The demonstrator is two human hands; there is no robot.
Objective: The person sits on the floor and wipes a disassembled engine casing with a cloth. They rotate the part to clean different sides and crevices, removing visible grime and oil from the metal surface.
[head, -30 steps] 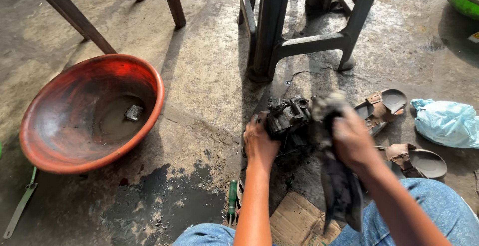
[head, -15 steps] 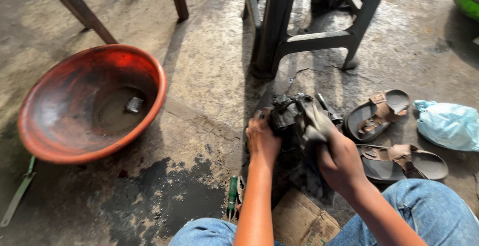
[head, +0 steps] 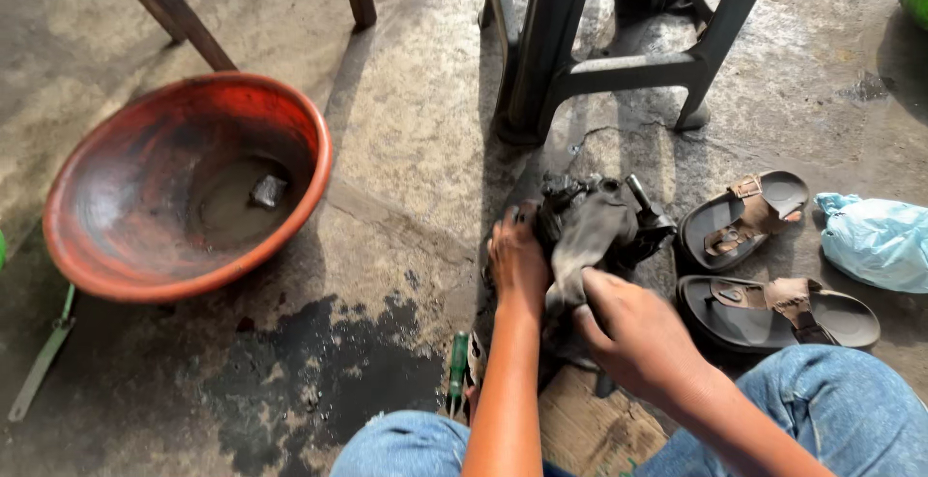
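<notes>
Looking down from the head camera, I see my right hand (head: 628, 327) has come lower, now pinching the grey rag (head: 585, 240) against the black engine part (head: 604, 216) on the concrete floor (head: 406, 148) between my knees, while my left hand (head: 519, 260) stays clamped on its side, so the wiping goes on. The orange basin (head: 116, 274) to the left holds murky liquid and one small metal block (head: 269, 190); brown sandals (head: 764, 255) lie right.
</notes>
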